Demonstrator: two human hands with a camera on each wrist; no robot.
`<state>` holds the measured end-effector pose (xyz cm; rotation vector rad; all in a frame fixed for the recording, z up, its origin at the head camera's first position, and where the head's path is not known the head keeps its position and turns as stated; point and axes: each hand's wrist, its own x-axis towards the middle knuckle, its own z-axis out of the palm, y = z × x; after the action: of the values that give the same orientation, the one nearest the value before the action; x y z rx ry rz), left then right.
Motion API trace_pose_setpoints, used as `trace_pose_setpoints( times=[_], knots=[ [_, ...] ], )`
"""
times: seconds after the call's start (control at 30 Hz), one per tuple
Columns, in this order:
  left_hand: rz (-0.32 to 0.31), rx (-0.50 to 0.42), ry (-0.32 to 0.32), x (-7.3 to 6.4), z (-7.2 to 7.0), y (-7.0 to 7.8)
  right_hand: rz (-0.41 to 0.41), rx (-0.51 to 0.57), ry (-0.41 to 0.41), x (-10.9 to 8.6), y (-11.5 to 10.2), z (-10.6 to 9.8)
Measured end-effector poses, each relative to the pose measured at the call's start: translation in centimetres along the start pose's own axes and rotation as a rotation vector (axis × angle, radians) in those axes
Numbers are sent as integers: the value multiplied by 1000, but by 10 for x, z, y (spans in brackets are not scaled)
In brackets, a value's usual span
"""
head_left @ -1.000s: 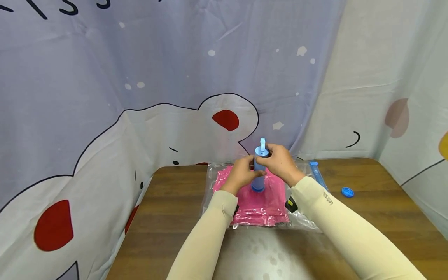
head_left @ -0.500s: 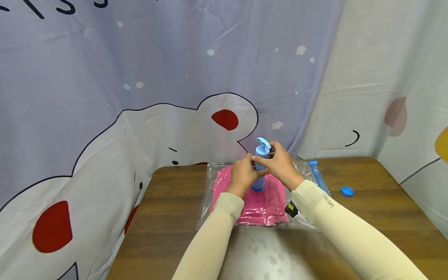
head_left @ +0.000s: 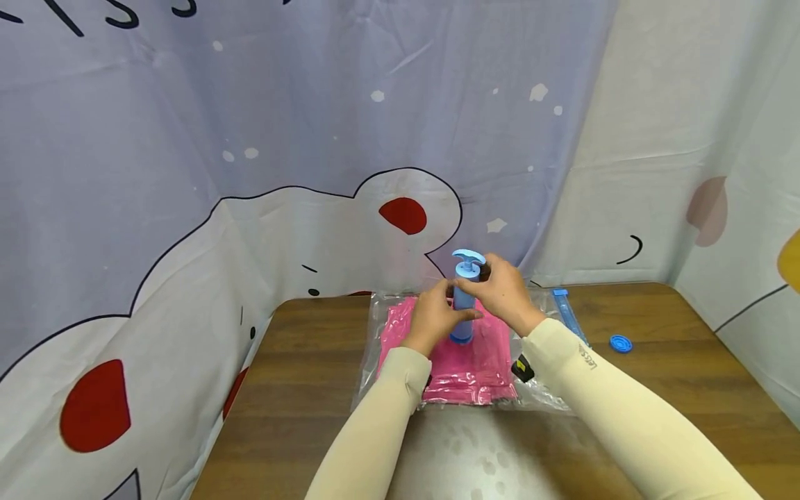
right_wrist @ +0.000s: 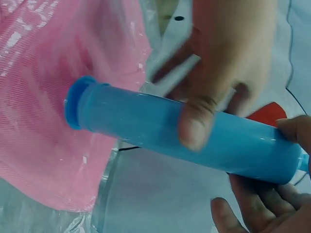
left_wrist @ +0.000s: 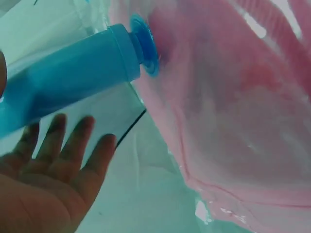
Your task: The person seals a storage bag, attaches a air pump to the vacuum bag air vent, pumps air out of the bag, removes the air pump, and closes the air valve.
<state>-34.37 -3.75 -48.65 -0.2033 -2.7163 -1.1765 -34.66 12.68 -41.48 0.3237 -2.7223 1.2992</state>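
Note:
A blue hand pump (head_left: 462,312) stands upright on a clear plastic bag (head_left: 539,396) with pink fabric (head_left: 465,371) inside. Its T-shaped handle (head_left: 469,255) is on top, and its flared foot (left_wrist: 145,46) meets the bag. My right hand (head_left: 500,292) grips the pump's upper end, thumb on one side and fingers on the other, clearer in the right wrist view. Around the middle of the barrel is my left hand (head_left: 431,318). Its thumb lies over the barrel, while its fingers (left_wrist: 73,150) are spread and apart from the pump in the left wrist view.
A round blue cap (head_left: 621,344) lies on the wooden table (head_left: 312,375), right of the bag. A long blue strip (head_left: 567,312) runs along the bag's right side. Behind the table hangs a printed curtain (head_left: 300,104).
The pump's handle has turned from end-on to broadside. My left hand has shifted its fingers slightly at the barrel; the right hand stays at the upper end.

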Motion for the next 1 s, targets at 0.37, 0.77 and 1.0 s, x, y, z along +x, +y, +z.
trace_pose_setpoints(
  times=[0.37,0.77,1.0],
  knots=[
    [36,-146,-154,2,-11,-5,19,16,-55,5,-4,-2],
    [45,63,-27,3,3,-4,44,75,-77,3,3,1],
    [21,178,82,2,14,2,77,43,-30,2,-1,-2]
  ],
)
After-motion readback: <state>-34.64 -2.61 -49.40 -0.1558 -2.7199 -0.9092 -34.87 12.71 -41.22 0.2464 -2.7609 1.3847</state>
